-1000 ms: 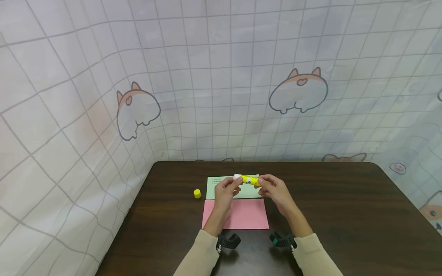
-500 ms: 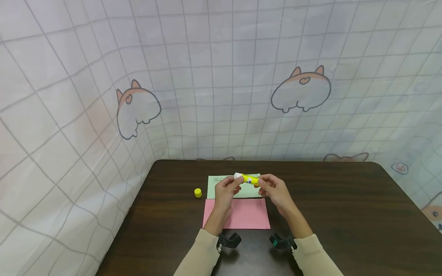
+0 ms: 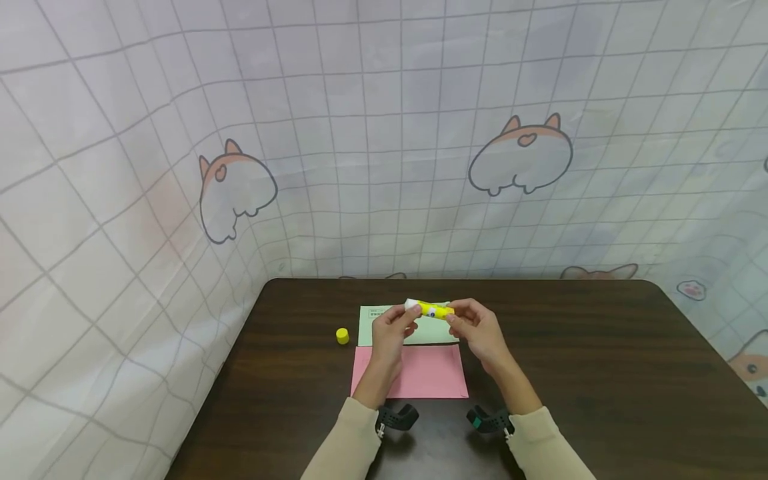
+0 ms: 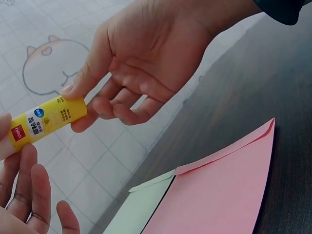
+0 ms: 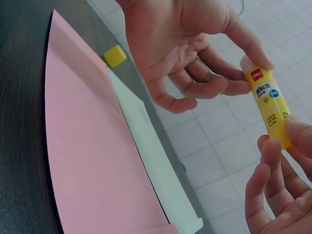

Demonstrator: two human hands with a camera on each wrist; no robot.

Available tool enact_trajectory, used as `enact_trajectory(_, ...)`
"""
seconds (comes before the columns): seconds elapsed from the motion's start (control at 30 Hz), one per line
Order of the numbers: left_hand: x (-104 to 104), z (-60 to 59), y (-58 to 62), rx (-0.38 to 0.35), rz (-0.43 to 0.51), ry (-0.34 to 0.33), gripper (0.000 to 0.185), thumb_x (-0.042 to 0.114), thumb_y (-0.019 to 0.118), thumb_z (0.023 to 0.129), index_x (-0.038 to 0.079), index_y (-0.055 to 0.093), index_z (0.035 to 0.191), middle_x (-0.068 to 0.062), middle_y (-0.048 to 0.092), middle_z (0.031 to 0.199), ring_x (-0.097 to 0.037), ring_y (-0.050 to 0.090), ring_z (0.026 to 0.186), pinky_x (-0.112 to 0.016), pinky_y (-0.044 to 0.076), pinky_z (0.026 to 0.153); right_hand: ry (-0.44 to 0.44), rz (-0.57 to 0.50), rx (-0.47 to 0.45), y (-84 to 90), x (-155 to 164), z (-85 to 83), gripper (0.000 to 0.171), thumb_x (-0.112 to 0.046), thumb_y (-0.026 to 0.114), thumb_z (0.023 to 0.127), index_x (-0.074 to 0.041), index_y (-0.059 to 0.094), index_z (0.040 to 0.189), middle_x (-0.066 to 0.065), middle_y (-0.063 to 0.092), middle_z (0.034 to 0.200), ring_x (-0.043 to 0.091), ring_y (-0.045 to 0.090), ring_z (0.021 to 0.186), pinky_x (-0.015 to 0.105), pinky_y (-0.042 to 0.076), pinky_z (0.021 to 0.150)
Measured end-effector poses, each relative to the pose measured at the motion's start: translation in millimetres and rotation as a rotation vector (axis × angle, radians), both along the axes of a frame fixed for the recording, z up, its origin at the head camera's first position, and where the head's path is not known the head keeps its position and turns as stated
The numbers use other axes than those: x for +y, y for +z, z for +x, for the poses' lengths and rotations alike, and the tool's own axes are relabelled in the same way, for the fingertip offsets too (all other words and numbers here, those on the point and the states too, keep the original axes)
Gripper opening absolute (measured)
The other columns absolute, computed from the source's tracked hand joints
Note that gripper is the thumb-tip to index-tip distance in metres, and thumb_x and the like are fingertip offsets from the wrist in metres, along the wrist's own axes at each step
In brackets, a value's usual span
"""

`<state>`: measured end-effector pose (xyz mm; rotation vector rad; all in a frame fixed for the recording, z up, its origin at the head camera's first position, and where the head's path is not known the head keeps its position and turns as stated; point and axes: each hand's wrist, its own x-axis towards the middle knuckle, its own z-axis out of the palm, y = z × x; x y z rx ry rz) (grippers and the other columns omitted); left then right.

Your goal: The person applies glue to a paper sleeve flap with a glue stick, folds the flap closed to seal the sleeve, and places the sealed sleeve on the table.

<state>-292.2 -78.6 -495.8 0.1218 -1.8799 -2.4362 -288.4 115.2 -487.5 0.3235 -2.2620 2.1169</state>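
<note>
A yellow glue stick with a white end is held nearly level above the envelopes. My left hand pinches it near the white end between thumb and fingers. At the yellow base, my right hand grips it with thumb and forefinger, its other fingers loosely bent, as the left wrist view shows. The yellow cap is off and stands on the table to the left. Below the hands lie a pink envelope and, behind it, a light green envelope, partly hidden by the hands.
The dark wooden table extends to both sides of the envelopes. A white gridded curtain with cartoon corgi prints hangs behind it and along the left. Black straps sit on both wrists.
The glue stick and both hands have risen very slightly. My right fingers have shifted a little on the base of the stick. The envelopes and cap stay in place.
</note>
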Motion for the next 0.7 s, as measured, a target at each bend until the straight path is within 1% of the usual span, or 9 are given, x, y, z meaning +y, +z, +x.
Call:
enact_trajectory(0.1, -0.7, -0.9, 0.7, 0.003, 0.0, -0.001, 0.032, 0.035, 0.081, 0.089, 0.007, 0.074, 0.104, 0.001, 0.077, 0.092, -0.016, 0.065, 0.081, -0.041, 0.055, 0.091, 0.01, -0.01, 0.032, 1.2, -0.3, -0.4, 0.034, -0.013, 0.07, 0.097, 0.003, 0.061, 0.125, 0.011, 0.067, 0.103, 0.01, 0.063, 0.077, 0.022, 0.056, 0.075)
enact_trajectory(0.2, -1.2, -0.9, 2.9, 0.009, 0.007, 0.001, 0.033, 0.035, 0.081, 0.088, 0.007, 0.074, 0.104, 0.001, 0.077, 0.092, -0.015, 0.065, 0.079, -0.043, 0.055, 0.092, 0.002, -0.006, 0.057, 2.2, -0.4, -2.0, 0.032, -0.011, 0.072, 0.096, 0.003, 0.062, 0.124, 0.016, 0.068, 0.107, 0.01, 0.063, 0.078, 0.022, 0.055, 0.074)
enact_trajectory(0.37, -1.2, 0.0, 5.9, 0.009, 0.021, 0.011, 0.034, 0.035, 0.082, 0.087, 0.007, 0.074, 0.103, 0.0, 0.077, 0.092, -0.013, 0.065, 0.079, -0.046, 0.054, 0.095, -0.028, 0.02, 0.067, 3.7, -1.0, -2.4, 0.029, -0.009, 0.074, 0.094, 0.0, 0.065, 0.12, 0.018, 0.068, 0.104, 0.013, 0.06, 0.077, 0.023, 0.055, 0.073)
enact_trajectory(0.47, -1.1, 0.7, 5.5, 0.002, 0.027, 0.011, 0.033, 0.035, 0.083, 0.087, 0.007, 0.074, 0.102, 0.001, 0.077, 0.091, -0.013, 0.064, 0.079, -0.048, 0.054, 0.097, -0.053, 0.036, 0.065, 4.2, -1.8, -0.3, 0.029, -0.009, 0.076, 0.092, -0.001, 0.066, 0.119, 0.016, 0.067, 0.099, 0.014, 0.059, 0.077, 0.024, 0.055, 0.072)
enact_trajectory(0.53, -0.8, 1.1, 4.7, 0.002, 0.024, 0.012, 0.033, 0.036, 0.082, 0.087, 0.007, 0.074, 0.101, 0.001, 0.077, 0.091, -0.013, 0.064, 0.079, -0.047, 0.054, 0.096, -0.069, 0.045, 0.068, 4.2, -2.2, 1.2, 0.029, -0.008, 0.076, 0.092, -0.002, 0.067, 0.118, 0.015, 0.065, 0.098, 0.015, 0.058, 0.077, 0.025, 0.054, 0.073)
enact_trajectory(0.6, -0.4, 1.3, 4.1, 0.006, 0.016, 0.012, 0.034, 0.037, 0.082, 0.087, 0.007, 0.074, 0.101, 0.001, 0.077, 0.09, -0.014, 0.063, 0.078, -0.043, 0.055, 0.093, -0.078, 0.046, 0.076, 3.9, -2.1, 2.4, 0.029, -0.008, 0.076, 0.092, -0.001, 0.067, 0.118, 0.015, 0.065, 0.098, 0.015, 0.058, 0.078, 0.024, 0.054, 0.072)
enact_trajectory(0.7, -1.2, 1.8, 4.1, 0.011, 0.011, 0.013, 0.035, 0.038, 0.082, 0.087, 0.007, 0.075, 0.101, 0.001, 0.077, 0.09, -0.014, 0.063, 0.077, -0.036, 0.057, 0.087, -0.064, 0.02, 0.073, 3.8, -2.6, 2.9, 0.031, -0.007, 0.076, 0.092, 0.0, 0.066, 0.12, 0.014, 0.064, 0.1, 0.014, 0.059, 0.078, 0.024, 0.055, 0.073)
